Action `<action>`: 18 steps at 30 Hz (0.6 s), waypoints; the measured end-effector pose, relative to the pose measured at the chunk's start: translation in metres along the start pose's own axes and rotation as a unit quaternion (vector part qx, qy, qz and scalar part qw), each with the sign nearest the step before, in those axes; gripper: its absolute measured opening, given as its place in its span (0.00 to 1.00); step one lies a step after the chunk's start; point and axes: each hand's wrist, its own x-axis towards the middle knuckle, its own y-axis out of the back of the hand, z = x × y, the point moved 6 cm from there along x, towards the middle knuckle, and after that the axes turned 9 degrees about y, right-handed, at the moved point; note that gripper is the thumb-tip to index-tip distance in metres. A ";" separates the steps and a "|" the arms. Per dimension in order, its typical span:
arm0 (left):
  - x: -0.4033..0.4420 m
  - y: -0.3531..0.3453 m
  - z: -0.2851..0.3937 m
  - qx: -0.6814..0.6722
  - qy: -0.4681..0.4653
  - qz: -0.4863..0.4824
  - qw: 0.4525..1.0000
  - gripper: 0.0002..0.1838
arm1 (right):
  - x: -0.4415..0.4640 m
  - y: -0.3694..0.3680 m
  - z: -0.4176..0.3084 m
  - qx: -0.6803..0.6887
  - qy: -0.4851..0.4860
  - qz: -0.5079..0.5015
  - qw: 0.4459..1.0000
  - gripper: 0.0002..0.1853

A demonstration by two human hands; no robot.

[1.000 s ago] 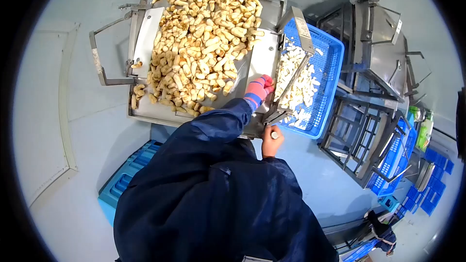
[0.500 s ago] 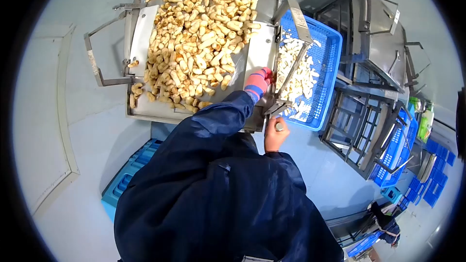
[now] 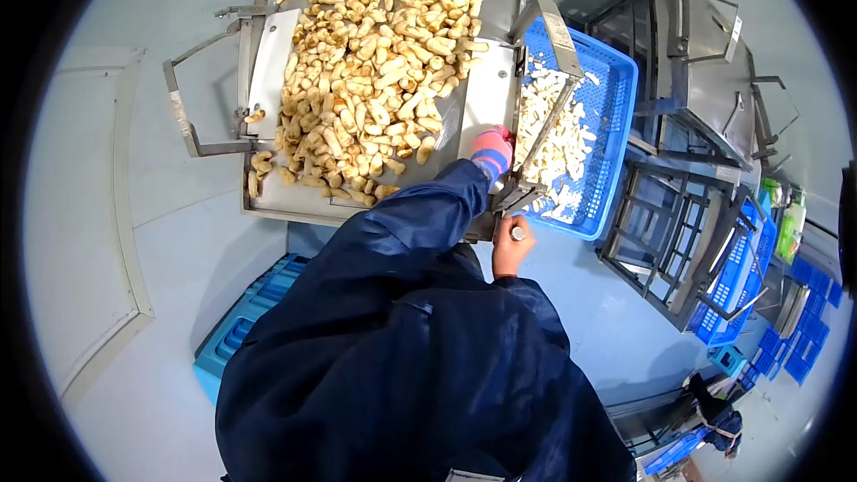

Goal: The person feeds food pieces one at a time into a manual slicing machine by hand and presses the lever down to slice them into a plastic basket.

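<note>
My left hand (image 3: pixel 492 150), in a pink and blue striped glove, is closed at the white board (image 3: pixel 491 85) on the right side of a metal worktable. Its fingertips are beside the upright metal bar frame (image 3: pixel 549 125), and what they hold is hidden. My bare right hand (image 3: pixel 511 252) is wrapped round a handle with a round metal end (image 3: pixel 518 233), just below that frame. Left of my gloved hand lies a large heap of pale, stubby, brown-marked pieces (image 3: pixel 366 80) that look like mushrooms. Sliced pale pieces (image 3: pixel 558 143) lie in a blue perforated basket (image 3: pixel 611 138) beyond the frame.
Metal brackets (image 3: pixel 205 147) stick out at the table's left. Metal stands (image 3: pixel 705 80) are on the right, with more blue baskets (image 3: pixel 736 281) beside them. A blue plastic crate (image 3: pixel 245 312) sits on the floor at lower left. Another person (image 3: pixel 714 415) is at far lower right.
The view has shifted slightly, so the table and basket appear a little further right. My left hand has moved slightly right, towards the bar frame. My right hand stays on the handle.
</note>
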 end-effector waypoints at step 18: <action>0.065 0.115 0.065 0.170 -0.276 0.048 0.945 0.13 | 0.006 0.005 -0.022 -0.056 0.054 -0.005 0.997 0.12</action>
